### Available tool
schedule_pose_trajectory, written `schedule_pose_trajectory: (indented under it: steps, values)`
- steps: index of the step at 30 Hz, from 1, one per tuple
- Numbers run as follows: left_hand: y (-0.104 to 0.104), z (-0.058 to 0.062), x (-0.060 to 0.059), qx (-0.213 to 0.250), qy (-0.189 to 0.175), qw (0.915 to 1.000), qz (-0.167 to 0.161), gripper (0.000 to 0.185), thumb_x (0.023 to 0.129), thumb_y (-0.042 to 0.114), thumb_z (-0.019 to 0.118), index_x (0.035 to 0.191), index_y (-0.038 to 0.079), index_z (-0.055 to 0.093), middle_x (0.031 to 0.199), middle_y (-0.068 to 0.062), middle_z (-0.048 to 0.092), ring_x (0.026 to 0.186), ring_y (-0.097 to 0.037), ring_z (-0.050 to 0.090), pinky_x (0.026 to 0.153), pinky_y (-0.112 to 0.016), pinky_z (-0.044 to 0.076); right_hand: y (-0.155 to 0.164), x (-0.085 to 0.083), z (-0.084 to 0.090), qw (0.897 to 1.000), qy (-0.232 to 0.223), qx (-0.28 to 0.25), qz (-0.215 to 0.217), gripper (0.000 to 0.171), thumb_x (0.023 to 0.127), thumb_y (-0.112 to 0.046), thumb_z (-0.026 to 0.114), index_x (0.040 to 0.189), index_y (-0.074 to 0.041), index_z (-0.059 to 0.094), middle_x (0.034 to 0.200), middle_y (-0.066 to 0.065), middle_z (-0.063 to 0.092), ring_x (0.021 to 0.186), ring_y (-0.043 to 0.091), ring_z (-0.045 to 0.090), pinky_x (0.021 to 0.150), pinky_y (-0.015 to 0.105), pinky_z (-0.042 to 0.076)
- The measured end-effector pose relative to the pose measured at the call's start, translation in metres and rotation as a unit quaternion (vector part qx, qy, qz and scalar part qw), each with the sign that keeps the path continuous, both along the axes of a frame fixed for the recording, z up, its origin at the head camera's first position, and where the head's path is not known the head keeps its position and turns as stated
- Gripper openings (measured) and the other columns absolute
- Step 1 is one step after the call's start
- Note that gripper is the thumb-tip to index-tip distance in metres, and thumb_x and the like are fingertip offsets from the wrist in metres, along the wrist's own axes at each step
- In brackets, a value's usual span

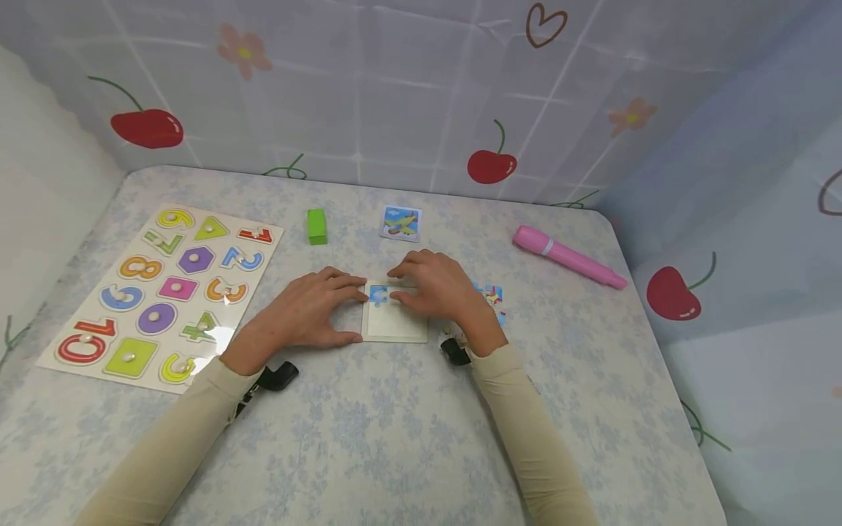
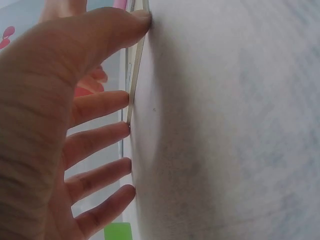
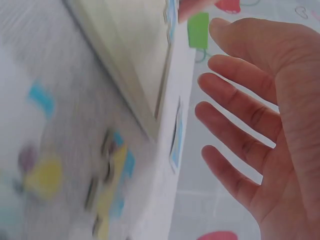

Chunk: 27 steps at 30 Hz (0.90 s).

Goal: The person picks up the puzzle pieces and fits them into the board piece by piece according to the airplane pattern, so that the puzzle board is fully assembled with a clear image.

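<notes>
At the middle of the tabletop [image 1: 395, 438] I have both hands flanking a small pale square wooden puzzle tray [image 1: 395, 321]. My left hand [image 1: 312, 310] lies beside the tray's left edge with straight, spread fingers, thumb tip and fingertips touching the rim; the left wrist view shows the fingers [image 2: 100, 135] against the thin board edge [image 2: 135, 75], gripping nothing. My right hand [image 1: 437, 285] rests over the tray's upper right, fingers relaxed and extended, with one fingertip on a small blue jigsaw piece [image 1: 378, 294] that sits in the tray's top left corner. In the right wrist view the fingers [image 3: 240, 115] are open and hold nothing.

I judge this to be the seating of a first piece: the left hand steadies the tray while the right presses the piece flat. The next move calls for lifting the right hand and reaching to the loose pieces [image 1: 493, 298], partly hidden behind my right wrist; their count I cannot tell.

Farther out I count one printed picture card showing an aeroplane [image 1: 401, 223], one green rectangular block [image 1: 316, 226], one pink marker pen [image 1: 567, 256], and one wooden number-and-shape peg board [image 1: 164, 292] at the left.
</notes>
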<state>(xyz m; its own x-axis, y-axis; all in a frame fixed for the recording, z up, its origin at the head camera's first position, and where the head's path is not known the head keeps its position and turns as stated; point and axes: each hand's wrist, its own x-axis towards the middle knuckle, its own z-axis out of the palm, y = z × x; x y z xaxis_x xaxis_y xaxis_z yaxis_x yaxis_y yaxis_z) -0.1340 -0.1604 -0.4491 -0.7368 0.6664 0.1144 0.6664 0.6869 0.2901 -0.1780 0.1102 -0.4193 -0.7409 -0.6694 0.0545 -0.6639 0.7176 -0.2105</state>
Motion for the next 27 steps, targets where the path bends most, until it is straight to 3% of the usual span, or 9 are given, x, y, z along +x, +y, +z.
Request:
schedule_pose_trajectory:
  steps: [19,27]
  values:
    - [0.0,-0.001,0.0,-0.013,0.014,0.9997,-0.013,0.069,0.081,0.065,0.073,0.139,0.028,0.064,0.149,0.0,0.052,0.131,-0.026,0.047,0.094,-0.049,0.048,0.073,0.005,-0.004,0.993,-0.02,-0.091,-0.068,0.031,0.095,-0.035,0.07,0.119,-0.016,0.075,0.11,0.0,0.07,0.102,0.022,0.064,0.08,0.042,0.053]
    - [0.0,-0.002,0.001,-0.014,0.016,0.9997,-0.01,0.071,0.081,0.066,0.073,0.14,0.026,0.063,0.149,-0.001,0.052,0.131,-0.026,0.047,0.093,-0.049,0.048,0.094,0.008,-0.006,0.988,-0.042,-0.093,-0.115,0.031,0.095,-0.032,0.072,0.122,-0.018,0.075,0.113,-0.002,0.068,0.107,0.021,0.063,0.084,0.043,0.052]
